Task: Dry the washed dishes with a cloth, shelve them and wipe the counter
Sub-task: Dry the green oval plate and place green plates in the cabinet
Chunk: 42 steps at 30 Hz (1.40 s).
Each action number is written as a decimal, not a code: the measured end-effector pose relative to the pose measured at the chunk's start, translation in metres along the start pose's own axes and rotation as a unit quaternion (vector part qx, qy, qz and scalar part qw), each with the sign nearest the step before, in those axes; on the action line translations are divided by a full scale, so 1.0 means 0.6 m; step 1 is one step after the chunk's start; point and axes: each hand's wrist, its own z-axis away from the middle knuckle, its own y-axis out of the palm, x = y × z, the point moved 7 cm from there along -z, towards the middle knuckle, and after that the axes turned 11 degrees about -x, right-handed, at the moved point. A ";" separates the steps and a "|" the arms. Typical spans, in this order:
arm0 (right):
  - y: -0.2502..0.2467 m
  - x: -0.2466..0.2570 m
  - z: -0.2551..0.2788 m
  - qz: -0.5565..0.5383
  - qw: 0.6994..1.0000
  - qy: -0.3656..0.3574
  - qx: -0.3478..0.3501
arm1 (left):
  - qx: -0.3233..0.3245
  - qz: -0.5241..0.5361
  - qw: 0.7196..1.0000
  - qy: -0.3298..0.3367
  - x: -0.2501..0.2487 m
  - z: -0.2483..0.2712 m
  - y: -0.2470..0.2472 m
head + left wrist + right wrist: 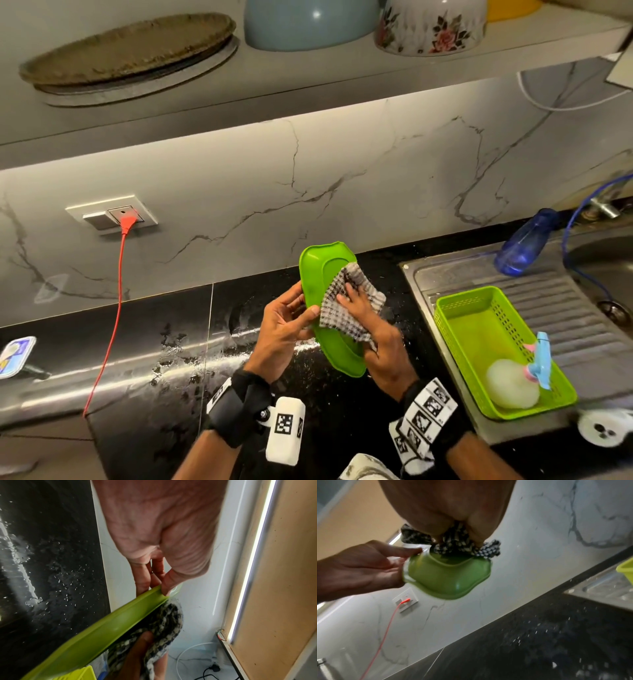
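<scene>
A: Drying was under way, wasn't it? Where did things stand?

B: Yes. The left hand [286,320] pinched the rim of a green plate [317,270], thumb on the inner face and fingers behind, holding it on edge above the black tabletop [144,346]. The right hand [368,317] clutched a checked cloth [342,313] and pressed it into the plate's hollow.

A: So what looked finished?

B: Hard to say how many dishes were already dried. On the shelf [308,73] above stood a blue bowl [310,24], a flowered bowl [431,27], something yellow at the frame's edge, and a flat woven tray on a grey disc. I'd judge this plate still needed shelving, and the tabletop was wet, with streaks and droplets, so the wiping wasn't done.

A: And the count?

B: One plate in hand, one cloth. One green basket [459,308] on the steel draining board [582,322], holding a pale round thing, perhaps a scrubber; the view there was blurred. One blue bottle [524,245] lying by the sink. One red cord [114,318] plugged into the wall socket [111,214]. No other washed dishes showed on the board.
</scene>
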 end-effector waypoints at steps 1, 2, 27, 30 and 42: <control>-0.012 -0.006 -0.015 -0.003 1.000 0.002 -0.019 | 0.008 -0.004 1.000 -0.001 0.000 0.002 0.004; -0.027 -0.016 -0.032 -0.008 0.999 0.011 -0.050 | 0.018 -0.011 1.000 -0.002 0.001 0.005 0.010; -0.010 0.054 -0.037 -0.024 0.995 -0.076 0.057 | 0.011 -0.023 0.999 0.028 -0.023 0.032 0.060; -0.025 0.043 -0.071 -0.013 0.997 -0.062 0.052 | 0.022 -0.040 0.999 0.023 -0.025 0.037 0.051; -0.005 0.065 0.001 -0.018 0.997 -0.046 0.061 | 0.037 -0.040 0.998 0.031 -0.041 0.054 0.019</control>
